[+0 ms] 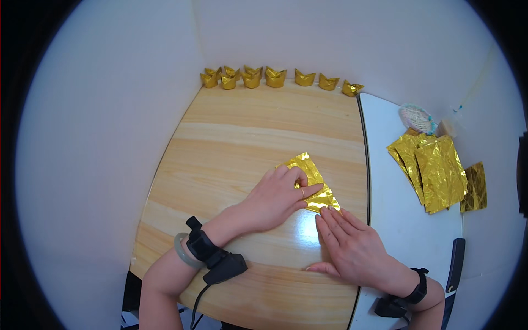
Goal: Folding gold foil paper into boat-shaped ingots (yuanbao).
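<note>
From the head camera I look down at a sheet of gold foil paper [309, 179] lying folded on the wooden table [231, 137], right of its middle and near the seam with the white table [396, 220]. My left hand [275, 198] lies flat on the sheet, fingers [308, 191] stretched out and pressing, gripping nothing. My right hand [352, 245] rests flat on the wood, its fingertips just touching the sheet's near corner, also open and holding nothing.

The sheet's long axis runs diagonally, from its far-left end toward the near right, where its corner points at my right hand.

I judge the slick foil could slide on the glossy wood if I press unevenly, skewing the crease; a hard push might tear it.

Along the far edge stands a row of folded gold ingots [275, 78]; more gold sheets [434, 170] lie on the white table.
</note>
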A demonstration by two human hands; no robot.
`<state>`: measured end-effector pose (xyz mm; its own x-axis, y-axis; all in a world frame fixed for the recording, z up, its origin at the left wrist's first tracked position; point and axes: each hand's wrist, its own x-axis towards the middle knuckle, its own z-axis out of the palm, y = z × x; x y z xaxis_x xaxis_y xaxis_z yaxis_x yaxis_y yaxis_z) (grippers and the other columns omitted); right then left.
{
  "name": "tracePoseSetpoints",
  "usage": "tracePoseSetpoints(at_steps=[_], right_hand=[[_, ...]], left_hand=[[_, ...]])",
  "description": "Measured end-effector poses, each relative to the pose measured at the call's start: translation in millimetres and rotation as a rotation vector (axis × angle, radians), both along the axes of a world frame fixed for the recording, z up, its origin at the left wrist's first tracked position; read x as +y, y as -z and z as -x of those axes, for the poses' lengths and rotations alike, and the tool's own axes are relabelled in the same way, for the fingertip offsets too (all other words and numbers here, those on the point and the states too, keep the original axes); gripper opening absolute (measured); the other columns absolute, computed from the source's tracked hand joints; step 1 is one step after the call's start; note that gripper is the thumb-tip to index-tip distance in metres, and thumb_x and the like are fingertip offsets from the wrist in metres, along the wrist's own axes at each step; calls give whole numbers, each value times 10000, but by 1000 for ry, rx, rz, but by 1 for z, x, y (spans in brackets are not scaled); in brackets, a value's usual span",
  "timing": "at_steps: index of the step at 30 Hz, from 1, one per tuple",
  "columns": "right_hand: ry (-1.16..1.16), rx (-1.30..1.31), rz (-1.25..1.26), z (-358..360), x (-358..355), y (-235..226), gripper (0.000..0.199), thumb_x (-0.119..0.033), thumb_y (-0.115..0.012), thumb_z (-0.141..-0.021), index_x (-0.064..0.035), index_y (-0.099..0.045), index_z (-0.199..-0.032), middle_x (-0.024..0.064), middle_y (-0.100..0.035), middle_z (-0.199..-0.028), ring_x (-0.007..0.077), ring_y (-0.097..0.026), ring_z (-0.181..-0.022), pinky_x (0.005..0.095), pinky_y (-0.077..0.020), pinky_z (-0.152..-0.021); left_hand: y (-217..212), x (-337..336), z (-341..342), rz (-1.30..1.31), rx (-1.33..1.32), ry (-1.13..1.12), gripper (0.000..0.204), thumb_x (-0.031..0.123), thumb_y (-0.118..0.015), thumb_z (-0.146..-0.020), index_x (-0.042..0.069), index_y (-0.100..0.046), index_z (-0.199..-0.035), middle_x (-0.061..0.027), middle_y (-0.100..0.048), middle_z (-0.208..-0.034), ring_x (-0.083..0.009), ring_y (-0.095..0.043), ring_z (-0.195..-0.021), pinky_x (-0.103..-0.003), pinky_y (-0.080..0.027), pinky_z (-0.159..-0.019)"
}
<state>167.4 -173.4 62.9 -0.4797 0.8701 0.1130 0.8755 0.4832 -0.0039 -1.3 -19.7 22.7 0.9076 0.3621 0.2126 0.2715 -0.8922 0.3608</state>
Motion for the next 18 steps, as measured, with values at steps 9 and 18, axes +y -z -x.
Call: tracePoseSetpoints(at_steps=[9, 18], right_hand=[[26, -75, -3, -4, -8, -10, 772, -581, -547, -815, 141, -553, -1088, 274, -586, -1136, 331, -600, -1052, 393, -396, -1005], [69, -157, 48, 2, -17, -21, 855, -633, -587, -740, 144, -524, -1090, 291, -600, -1075, 345, -615, -1019, 398, -446, -950]], left_hand=[[0, 10, 5, 127, 18, 61, 451, 170, -557, -870, 246, -525, -1313, -59, -461, -1088, -255, -416, -1019, -389, -311, -918], [5, 13, 8, 147, 22, 75, 455, 186, -556, -859, 248, -535, -1310, -57, -455, -1116, -243, -400, -1043, -374, -295, -922]])
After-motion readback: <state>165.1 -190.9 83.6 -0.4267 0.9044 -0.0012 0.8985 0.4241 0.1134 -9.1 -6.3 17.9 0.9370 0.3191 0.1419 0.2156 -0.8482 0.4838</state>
